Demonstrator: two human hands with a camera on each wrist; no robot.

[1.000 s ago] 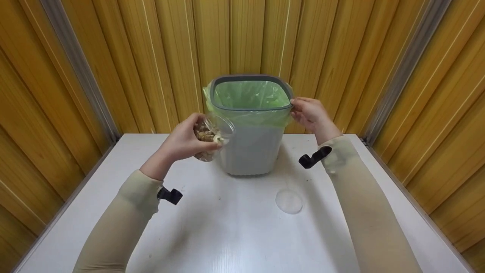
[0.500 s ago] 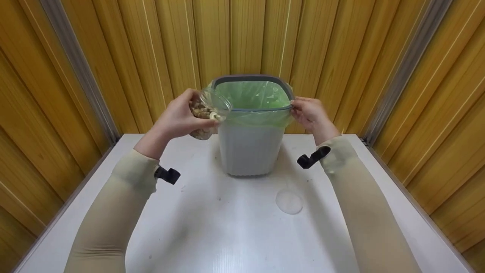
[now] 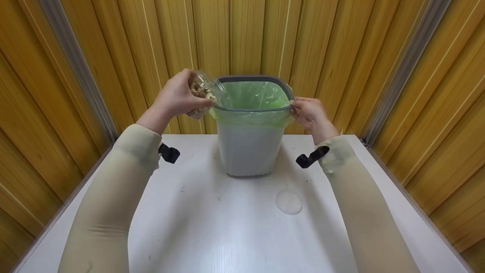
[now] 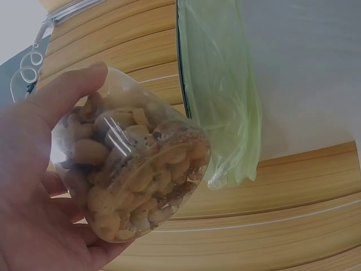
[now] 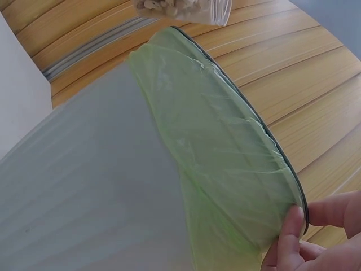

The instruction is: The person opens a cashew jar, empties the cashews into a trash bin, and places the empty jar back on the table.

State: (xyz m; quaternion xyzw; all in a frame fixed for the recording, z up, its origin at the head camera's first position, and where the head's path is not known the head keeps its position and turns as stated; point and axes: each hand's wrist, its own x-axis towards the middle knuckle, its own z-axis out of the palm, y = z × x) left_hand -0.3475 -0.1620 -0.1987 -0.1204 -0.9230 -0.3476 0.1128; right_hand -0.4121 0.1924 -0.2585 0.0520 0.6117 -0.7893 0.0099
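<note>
My left hand (image 3: 177, 94) grips a clear plastic jar (image 4: 135, 164) round its side. Small tan and brown pieces, perhaps nuts or mushrooms, fill its base end. The jar is tipped, its mouth facing right over the left rim of a grey trash can (image 3: 250, 148). A green liner bag (image 5: 220, 141) lines the can and folds down outside below the dark rim. At the right front corner my right hand (image 3: 311, 113) pinches the rim and liner between thumb and fingers. The jar's base faces the camera in the left wrist view.
A clear round lid (image 3: 289, 201) lies on the white table (image 3: 227, 235) in front of the can, to the right. Wood-patterned walls (image 3: 246, 38) stand close behind and on both sides. Black wrist mounts (image 3: 169, 153) stick out from both cuffs.
The left hand has lifted the jar from beside the can up to its left rim, and the jar's mouth now reaches over the edge. The right hand stays on the rim.
</note>
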